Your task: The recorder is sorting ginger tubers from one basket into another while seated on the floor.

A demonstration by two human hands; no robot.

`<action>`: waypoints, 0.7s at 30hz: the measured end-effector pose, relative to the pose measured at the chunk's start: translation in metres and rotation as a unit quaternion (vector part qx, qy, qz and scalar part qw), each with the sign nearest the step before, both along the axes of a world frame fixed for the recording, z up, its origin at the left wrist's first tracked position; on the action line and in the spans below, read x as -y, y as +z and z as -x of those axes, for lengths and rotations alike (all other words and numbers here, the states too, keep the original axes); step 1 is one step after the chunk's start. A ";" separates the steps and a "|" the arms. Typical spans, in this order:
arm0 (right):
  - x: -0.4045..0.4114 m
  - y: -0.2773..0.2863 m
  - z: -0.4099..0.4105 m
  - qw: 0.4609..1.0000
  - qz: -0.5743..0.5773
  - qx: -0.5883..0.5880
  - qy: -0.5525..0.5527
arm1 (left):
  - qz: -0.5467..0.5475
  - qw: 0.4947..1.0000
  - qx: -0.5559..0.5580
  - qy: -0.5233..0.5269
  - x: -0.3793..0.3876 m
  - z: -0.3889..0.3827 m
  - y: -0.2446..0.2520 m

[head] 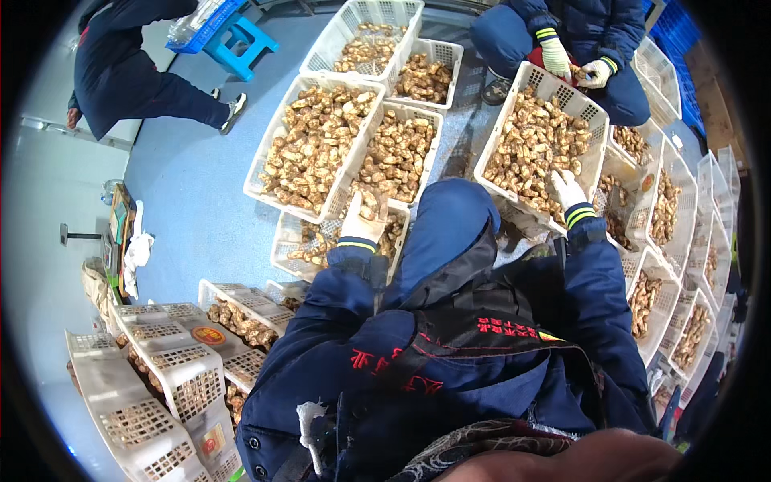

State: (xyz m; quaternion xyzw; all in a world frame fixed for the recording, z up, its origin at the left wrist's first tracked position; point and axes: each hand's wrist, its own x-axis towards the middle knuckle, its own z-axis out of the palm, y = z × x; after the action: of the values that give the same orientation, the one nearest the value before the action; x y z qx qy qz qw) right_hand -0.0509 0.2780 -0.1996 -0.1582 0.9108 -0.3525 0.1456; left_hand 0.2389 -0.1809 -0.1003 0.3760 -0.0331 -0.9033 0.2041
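Observation:
My left hand (pixel 362 222), in a white glove, is over the inner rim of a white plastic crate (pixel 274 253) of lumpy brown-and-cream produce, perhaps mushrooms or roots. A blurred brown piece (pixel 376 208) shows against its fingers; whether they grip it I cannot tell. To the right, my right hand (pixel 568 190), also gloved, rests with extended fingers on the produce pile (pixel 533 150) in a tilted white crate (pixel 491 144). No held piece is visible in it, though its fingertips are partly hidden. A fuller crate (pixel 256 175) stands just beyond my left hand.
Opposite me sits a co-worker whose gloved hands (pixel 575 69) hold a piece. Another person (pixel 129 72) stands far left by a blue stool (pixel 241 45). Stacked crates (pixel 656 241) line the right, and more crates (pixel 162 355) stand lower left.

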 end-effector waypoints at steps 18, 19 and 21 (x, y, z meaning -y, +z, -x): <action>0.058 0.066 -0.033 0.997 -0.022 0.078 0.001 | 0.306 0.944 -0.117 -0.045 0.072 0.016 0.055; 0.060 0.062 -0.030 0.995 0.011 0.101 -0.006 | 0.434 0.896 -0.070 -0.058 0.081 0.006 0.035; 0.067 0.068 -0.030 0.994 -0.017 0.108 -0.013 | 0.510 0.858 -0.018 -0.055 0.082 0.004 0.028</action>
State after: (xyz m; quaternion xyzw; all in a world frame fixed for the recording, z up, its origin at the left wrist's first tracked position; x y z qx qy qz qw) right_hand -0.0204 0.2112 -0.1315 -0.1047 0.8975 -0.3542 0.2409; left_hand 0.2351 -0.2631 -0.0722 0.2001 -0.5057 -0.7765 0.3182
